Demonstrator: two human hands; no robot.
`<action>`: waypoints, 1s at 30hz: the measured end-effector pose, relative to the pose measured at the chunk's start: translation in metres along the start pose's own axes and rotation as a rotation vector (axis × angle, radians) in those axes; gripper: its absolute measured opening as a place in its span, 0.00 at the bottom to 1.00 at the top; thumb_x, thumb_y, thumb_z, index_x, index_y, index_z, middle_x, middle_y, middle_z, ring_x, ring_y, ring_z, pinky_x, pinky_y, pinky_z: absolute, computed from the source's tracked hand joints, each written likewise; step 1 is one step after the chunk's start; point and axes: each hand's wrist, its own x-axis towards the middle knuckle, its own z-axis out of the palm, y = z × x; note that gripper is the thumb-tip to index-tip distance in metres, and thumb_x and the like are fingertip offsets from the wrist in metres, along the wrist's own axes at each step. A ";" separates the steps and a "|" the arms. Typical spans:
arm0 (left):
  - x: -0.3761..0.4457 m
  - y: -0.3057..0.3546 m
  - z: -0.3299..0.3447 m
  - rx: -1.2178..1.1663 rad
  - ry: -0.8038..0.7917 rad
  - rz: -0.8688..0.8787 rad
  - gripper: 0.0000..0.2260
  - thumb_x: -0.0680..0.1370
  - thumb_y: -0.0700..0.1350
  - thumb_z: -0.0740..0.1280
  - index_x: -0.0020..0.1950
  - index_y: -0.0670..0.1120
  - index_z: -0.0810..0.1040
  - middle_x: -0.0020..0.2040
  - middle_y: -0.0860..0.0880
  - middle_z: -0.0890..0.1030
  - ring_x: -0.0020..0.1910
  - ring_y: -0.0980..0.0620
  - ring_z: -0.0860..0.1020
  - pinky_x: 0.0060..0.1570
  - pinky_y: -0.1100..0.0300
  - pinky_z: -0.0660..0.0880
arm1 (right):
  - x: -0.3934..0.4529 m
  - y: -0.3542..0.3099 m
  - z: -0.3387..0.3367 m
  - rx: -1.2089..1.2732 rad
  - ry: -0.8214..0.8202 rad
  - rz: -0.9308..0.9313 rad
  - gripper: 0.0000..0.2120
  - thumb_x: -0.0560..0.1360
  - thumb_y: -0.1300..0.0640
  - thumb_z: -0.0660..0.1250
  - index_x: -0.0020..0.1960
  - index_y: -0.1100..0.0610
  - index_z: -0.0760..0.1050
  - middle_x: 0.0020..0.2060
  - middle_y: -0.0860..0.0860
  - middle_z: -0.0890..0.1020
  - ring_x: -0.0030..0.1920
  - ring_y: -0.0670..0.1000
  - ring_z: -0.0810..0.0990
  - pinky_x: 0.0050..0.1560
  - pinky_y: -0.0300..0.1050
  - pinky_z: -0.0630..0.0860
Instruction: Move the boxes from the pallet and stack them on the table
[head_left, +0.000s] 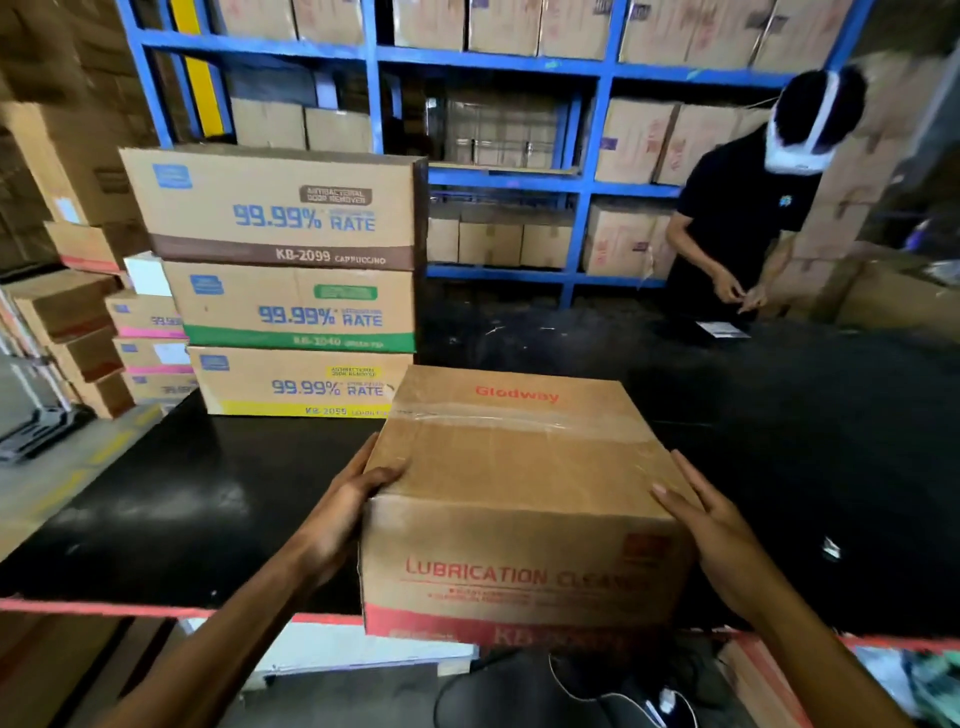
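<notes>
Nearest the camera, at the table's front edge, a cardboard box (524, 499) is sitting partly over the red-trimmed rim of the black table (208, 499). Left hand (345, 512) is gripping the box's left side, thumb curled over the top edge. Right hand (714, 535) is pressing flat against the right side, fingers straight, not curled. Red print on the box's front is reading "LUBRICATION CLEAN…", the rest blurred; "Glodway" is showing in red on the top flap, with clear tape running across the seam.

Behind and left, touching or just beside the box's far-left corner, a stack of three boxes (291, 280) is standing on the table. Each is reading "99.99% RATE". Bottom one, yellow band: "KB-2055". Middle, green band: code too blurred to read. Top, brown band: "KB-2099 CAPPUCCINO".

Further left, off the table, smaller cartons (150, 338) with pink bands are piling up.

Across the table, a person in a black shirt (748, 208) is bending over a paper slip (724, 329). Beyond, blue shelving (597, 182) is holding more cartons.
</notes>
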 end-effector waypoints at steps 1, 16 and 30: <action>0.017 -0.004 0.005 -0.015 0.006 -0.008 0.20 0.78 0.42 0.62 0.68 0.57 0.72 0.62 0.50 0.81 0.59 0.47 0.80 0.55 0.52 0.75 | 0.016 -0.001 -0.003 -0.007 0.008 0.000 0.31 0.74 0.51 0.68 0.73 0.41 0.61 0.55 0.42 0.75 0.52 0.49 0.78 0.53 0.49 0.77; 0.337 -0.010 0.033 -0.044 0.089 -0.027 0.18 0.78 0.40 0.61 0.64 0.58 0.70 0.61 0.49 0.78 0.55 0.49 0.78 0.49 0.56 0.75 | 0.345 -0.012 0.006 -0.015 0.029 0.093 0.34 0.68 0.49 0.73 0.71 0.39 0.64 0.69 0.50 0.71 0.59 0.54 0.77 0.62 0.57 0.74; 0.452 -0.028 0.028 0.075 0.142 0.019 0.32 0.74 0.47 0.63 0.77 0.54 0.56 0.66 0.53 0.70 0.58 0.56 0.74 0.57 0.60 0.70 | 0.454 0.004 0.025 -0.229 0.096 0.020 0.28 0.78 0.48 0.62 0.75 0.40 0.57 0.73 0.52 0.64 0.60 0.51 0.69 0.55 0.49 0.69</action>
